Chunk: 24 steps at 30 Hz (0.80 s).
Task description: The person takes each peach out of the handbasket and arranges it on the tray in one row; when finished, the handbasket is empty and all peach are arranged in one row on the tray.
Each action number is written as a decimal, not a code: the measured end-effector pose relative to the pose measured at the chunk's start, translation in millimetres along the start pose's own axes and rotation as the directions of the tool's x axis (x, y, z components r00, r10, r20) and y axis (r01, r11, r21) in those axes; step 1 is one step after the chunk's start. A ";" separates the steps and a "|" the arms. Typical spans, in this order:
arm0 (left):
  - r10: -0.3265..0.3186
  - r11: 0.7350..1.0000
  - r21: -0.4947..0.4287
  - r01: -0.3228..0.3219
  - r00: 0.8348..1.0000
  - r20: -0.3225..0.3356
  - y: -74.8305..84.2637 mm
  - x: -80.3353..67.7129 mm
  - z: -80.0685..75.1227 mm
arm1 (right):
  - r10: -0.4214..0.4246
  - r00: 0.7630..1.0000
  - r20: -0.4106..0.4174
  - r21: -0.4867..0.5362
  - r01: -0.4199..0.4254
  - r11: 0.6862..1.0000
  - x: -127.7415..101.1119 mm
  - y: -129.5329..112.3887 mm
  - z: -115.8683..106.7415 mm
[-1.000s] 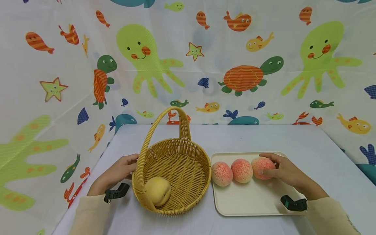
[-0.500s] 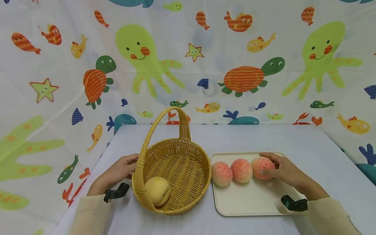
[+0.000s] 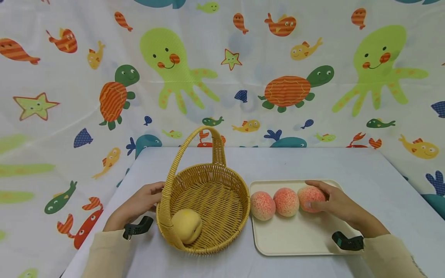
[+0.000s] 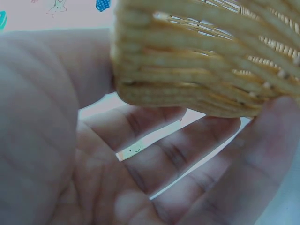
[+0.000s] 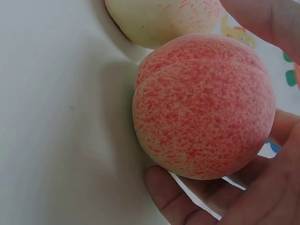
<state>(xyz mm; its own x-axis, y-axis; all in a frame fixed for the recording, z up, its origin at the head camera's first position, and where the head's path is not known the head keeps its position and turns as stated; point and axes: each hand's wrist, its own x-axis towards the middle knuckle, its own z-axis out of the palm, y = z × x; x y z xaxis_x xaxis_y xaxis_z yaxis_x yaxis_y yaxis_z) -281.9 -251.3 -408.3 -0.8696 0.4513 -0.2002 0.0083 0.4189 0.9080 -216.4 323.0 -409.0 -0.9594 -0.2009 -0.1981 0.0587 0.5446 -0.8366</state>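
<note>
My left hand [image 3: 146,199] holds the near-left side of a yellow wicker basket [image 3: 219,208] with a tall arched handle. In the left wrist view, thumb and fingers lie about the woven basket wall [image 4: 187,61]. One yellow peach [image 3: 187,226] sits inside the basket. Three pink speckled peaches stand in a row along the far side of a cream tray [image 3: 288,241]: a left one [image 3: 262,205], a middle one [image 3: 286,202] and a right one [image 3: 310,199]. Around the right peach [image 5: 206,108] curl the thumb and fingers of my right hand [image 3: 332,199]; it still rests on the tray.
Basket and tray stand side by side on a white-covered table [image 3: 313,160], almost touching. A white cloth [image 3: 250,54] printed with sea animals hangs behind the table and along its sides. A black wrist camera [image 3: 138,227] sits on each wrist.
Both hands, the basket and the peaches stay where they were. Only the hanging cloth at the left sways and shifts its folds.
</note>
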 end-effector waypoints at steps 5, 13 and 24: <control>0.005 1.000 -0.002 -0.005 1.000 0.010 -0.3 -0.2 -0.7 | -0.005 1.000 0.003 -0.023 0.005 1.000 -1.2 1.5 -0.1; -0.011 1.000 0.009 0.011 1.000 -0.004 1.0 -0.6 -0.5 | 0.027 0.999 -0.042 -0.110 -0.031 0.993 -4.7 -5.6 -1.8; -0.021 1.000 0.021 0.021 1.000 -0.003 -1.0 0.9 -1.0 | -0.092 0.993 -0.073 -0.175 0.078 0.982 6.6 -68.2 11.9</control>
<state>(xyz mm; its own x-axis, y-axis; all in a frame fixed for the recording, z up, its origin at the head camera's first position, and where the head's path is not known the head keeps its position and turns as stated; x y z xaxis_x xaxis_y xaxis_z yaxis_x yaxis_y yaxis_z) -283.1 -252.2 -409.0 -0.8713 0.4398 -0.2175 0.0008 0.4446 0.8957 -223.5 274.9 -359.4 -0.9783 -0.1898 -0.0827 -0.0650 0.6611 -0.7474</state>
